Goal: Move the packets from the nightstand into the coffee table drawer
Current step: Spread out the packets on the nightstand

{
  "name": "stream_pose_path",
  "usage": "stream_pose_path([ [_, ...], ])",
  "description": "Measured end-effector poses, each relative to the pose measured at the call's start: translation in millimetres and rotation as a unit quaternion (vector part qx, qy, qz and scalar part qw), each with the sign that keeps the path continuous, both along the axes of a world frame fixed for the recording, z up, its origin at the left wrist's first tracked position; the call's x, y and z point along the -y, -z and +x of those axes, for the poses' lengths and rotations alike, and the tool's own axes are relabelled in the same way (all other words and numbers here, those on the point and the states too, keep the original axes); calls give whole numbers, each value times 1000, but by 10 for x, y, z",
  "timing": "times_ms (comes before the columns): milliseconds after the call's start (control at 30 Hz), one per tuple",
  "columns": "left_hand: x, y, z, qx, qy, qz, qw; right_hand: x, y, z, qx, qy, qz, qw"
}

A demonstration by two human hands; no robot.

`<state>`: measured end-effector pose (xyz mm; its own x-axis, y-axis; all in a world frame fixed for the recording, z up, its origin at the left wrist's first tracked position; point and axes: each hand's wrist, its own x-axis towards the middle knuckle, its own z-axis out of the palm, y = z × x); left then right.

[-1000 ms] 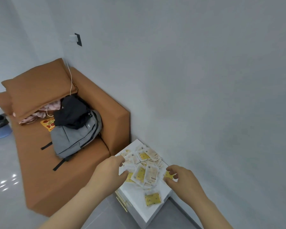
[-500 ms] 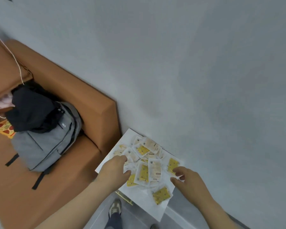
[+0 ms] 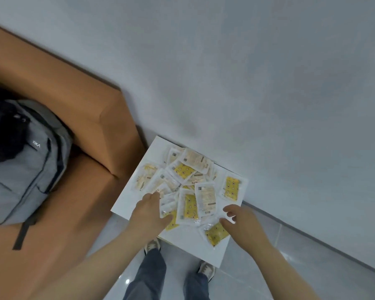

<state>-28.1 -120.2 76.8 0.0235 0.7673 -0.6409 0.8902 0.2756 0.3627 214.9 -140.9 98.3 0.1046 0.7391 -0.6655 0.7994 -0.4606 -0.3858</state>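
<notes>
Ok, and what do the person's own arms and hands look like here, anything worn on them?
The left hand and right hand are bare, with no gloves and no rings that show. Neither wrist carries a watch or band. The left forearm and right forearm are uncovered down to the frame edge, so no sleeve shows.

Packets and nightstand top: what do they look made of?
Packets: thin plastic film pouches with a glossy finish. The crinkled, clear sealed edges catch the light, and the faces are printed yellow or cream. Nightstand top: smooth white board with a matte, even surface. Probably painted or laminated wood, but the core is not visible.
</notes>
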Motion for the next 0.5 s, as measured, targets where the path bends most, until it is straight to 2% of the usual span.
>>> stream_pose_path([
  [267, -76, 891, 221, -43, -40, 39, 998, -134, 782, 61, 0, 15, -4, 1000],
  [367, -43, 1175, 305, -33, -143, 24, 989, -162, 1028, 51, -4, 2, 0, 1000],
  [500, 75, 1476, 319, 8, -284, 27, 958, -254, 1341, 34, -15, 13, 12, 1000],
])
